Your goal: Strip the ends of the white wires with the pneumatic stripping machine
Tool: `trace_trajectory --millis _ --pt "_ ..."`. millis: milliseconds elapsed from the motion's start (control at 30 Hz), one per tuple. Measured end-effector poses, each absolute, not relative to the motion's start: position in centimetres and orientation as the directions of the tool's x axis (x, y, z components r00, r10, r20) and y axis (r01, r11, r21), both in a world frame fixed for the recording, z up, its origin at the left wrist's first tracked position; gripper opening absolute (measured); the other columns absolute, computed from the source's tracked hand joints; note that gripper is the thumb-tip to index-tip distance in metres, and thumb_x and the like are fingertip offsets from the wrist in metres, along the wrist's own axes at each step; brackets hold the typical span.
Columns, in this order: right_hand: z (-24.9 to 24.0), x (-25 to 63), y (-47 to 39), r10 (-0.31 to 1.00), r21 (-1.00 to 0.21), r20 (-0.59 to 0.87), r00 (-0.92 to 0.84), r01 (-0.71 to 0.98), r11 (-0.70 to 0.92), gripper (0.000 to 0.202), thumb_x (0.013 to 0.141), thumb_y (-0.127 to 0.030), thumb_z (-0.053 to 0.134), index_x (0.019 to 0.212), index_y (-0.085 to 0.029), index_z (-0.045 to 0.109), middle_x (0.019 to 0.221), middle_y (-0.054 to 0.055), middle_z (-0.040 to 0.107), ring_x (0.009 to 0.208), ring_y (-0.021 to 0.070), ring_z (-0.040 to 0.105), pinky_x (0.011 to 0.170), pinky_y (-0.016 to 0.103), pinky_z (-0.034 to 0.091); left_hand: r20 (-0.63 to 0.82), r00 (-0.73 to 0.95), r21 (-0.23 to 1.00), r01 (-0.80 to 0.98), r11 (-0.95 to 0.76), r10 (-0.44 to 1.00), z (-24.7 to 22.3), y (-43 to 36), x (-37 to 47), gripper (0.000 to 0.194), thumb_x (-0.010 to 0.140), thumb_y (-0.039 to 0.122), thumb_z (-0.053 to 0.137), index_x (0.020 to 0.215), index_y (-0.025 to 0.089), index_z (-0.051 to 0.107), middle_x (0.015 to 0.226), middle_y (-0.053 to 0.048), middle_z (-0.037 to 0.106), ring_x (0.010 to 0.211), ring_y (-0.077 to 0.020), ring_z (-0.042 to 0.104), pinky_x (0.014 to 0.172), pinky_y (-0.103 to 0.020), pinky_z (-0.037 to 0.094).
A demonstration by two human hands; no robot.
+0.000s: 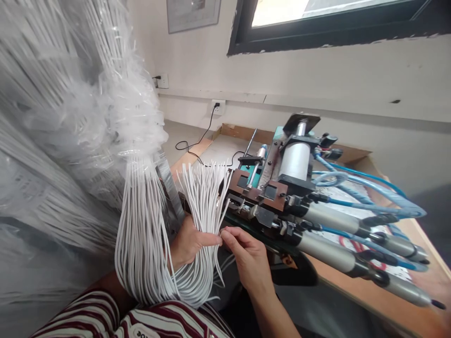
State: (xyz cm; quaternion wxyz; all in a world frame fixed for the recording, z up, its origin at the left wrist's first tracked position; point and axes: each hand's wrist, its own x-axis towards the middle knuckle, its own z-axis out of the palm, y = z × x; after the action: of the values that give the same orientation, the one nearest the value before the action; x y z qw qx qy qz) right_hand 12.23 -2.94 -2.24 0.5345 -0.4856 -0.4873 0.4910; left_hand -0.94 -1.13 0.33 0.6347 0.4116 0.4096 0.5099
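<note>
My left hand [190, 241] is wrapped around a thick bundle of white wires [202, 202], its thumb lying across the front. The cut ends fan upward above the hand, and the lower part loops down over my lap. Beside the left thumb tip, my right hand [248, 258] is closed in a pinch at the bundle's right edge. It appears to hold a single white wire there, mostly hidden by the fingertips. Just beyond both hands stands a pneumatic wire-stripping machine [269, 195] with brown plates and metal cylinders.
More white wires hang at left, wrapped in clear plastic [137, 117]. Blue air hoses [373, 183] curve off the machine's right side. The machine sits on a wood-edged table [352, 291] against the wall. A black cord [207, 129] runs to a wall socket [218, 108].
</note>
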Motion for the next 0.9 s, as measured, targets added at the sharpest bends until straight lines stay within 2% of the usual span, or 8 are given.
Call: trace_trajectory --millis 200,333,400,500,600,667,800,900 --pt "-2.2 11.8 -2.6 0.986 -0.983 0.154 0.057 -0.090 0.159 0.016 0.073 -0.029 0.062 0.060 -0.019 0.063 0.065 0.002 0.054 0.064 0.0156 0.048 0.061 0.027 0.039 -0.124 0.216 0.950 -0.258 0.179 0.969 0.5 -1.2 -1.3 0.023 0.048 0.003 0.067 0.068 0.013 0.060 0.058 0.003 0.057 0.056 -0.0113 0.048 0.055 -0.025 0.038" --pt "-2.5 11.9 -2.6 0.980 -0.911 -0.057 0.190 -0.411 0.027 0.019 0.071 -0.034 0.063 0.061 -0.018 0.061 0.060 0.000 0.052 0.056 0.0132 0.045 0.055 0.026 0.037 -0.224 0.236 0.915 -0.284 0.288 0.945 0.3 -1.2 -1.3 0.016 0.047 0.005 0.066 0.060 0.012 0.059 0.052 0.002 0.058 0.048 -0.0107 0.049 0.048 -0.024 0.039" --pt "-2.5 12.0 -2.6 0.962 -0.869 -0.149 0.228 -0.494 -0.017 0.019 0.067 -0.036 0.066 0.066 -0.017 0.063 0.062 0.001 0.055 0.055 0.0131 0.046 0.052 0.026 0.036 -0.252 0.233 0.901 -0.297 0.315 0.939 0.2 -1.2 -1.2 0.016 0.046 0.006 0.066 0.058 0.012 0.059 0.050 0.002 0.058 0.046 -0.0108 0.050 0.046 -0.024 0.039" --pt "-2.4 12.2 -2.6 0.977 -0.888 -0.167 0.133 -0.450 -0.091 0.026 0.068 -0.041 0.065 0.078 -0.016 0.067 0.067 0.003 0.058 0.058 0.0143 0.048 0.052 0.026 0.036 -0.245 0.223 0.902 -0.303 0.306 0.944 0.1 -1.2 -1.2 0.016 0.045 0.005 0.066 0.059 0.012 0.060 0.051 0.002 0.059 0.046 -0.0109 0.051 0.046 -0.024 0.040" --pt "-1.9 12.3 -2.7 0.994 -0.947 -0.103 -0.031 -0.302 -0.108 0.022 0.070 -0.038 0.064 0.071 -0.016 0.066 0.060 0.001 0.056 0.054 0.0126 0.045 0.053 0.026 0.035 -0.211 0.233 0.919 -0.284 0.273 0.949 0.2 -1.2 -1.3 0.016 0.047 0.004 0.064 0.059 0.012 0.061 0.051 0.002 0.059 0.046 -0.0109 0.052 0.046 -0.023 0.040" --pt "-1.5 12.3 -2.8 0.998 -0.976 -0.012 -0.064 -0.218 -0.025 0.019 0.071 -0.034 0.064 0.061 -0.017 0.062 0.057 -0.001 0.053 0.054 0.0123 0.044 0.054 0.026 0.035 -0.187 0.245 0.932 -0.263 0.251 0.951 0.2 -1.2 -1.4 0.015 0.047 0.003 0.064 0.058 0.012 0.060 0.050 0.002 0.059 0.046 -0.0105 0.051 0.046 -0.023 0.040" --pt "-1.0 11.7 -3.1 0.979 -0.980 0.184 0.089 -0.061 0.190 0.014 0.068 -0.029 0.065 0.059 -0.019 0.063 0.068 0.003 0.057 0.065 0.0169 0.051 0.062 0.029 0.039 -0.175 0.292 0.944 -0.223 0.244 0.940 0.4 -1.4 -1.5 0.014 0.048 0.003 0.065 0.057 0.012 0.061 0.050 0.002 0.059 0.047 -0.0108 0.052 0.048 -0.023 0.040" --pt "-1.3 10.7 -3.4 0.991 -0.956 0.002 0.131 -0.291 0.041 0.016 0.065 -0.032 0.065 0.056 -0.019 0.063 0.059 0.001 0.054 0.055 0.0151 0.047 0.055 0.029 0.039 -0.189 0.314 0.938 -0.221 0.265 0.930 0.5 -1.5 -1.5 0.013 0.048 0.004 0.065 0.058 0.012 0.062 0.051 0.002 0.060 0.047 -0.0110 0.052 0.047 -0.024 0.040"
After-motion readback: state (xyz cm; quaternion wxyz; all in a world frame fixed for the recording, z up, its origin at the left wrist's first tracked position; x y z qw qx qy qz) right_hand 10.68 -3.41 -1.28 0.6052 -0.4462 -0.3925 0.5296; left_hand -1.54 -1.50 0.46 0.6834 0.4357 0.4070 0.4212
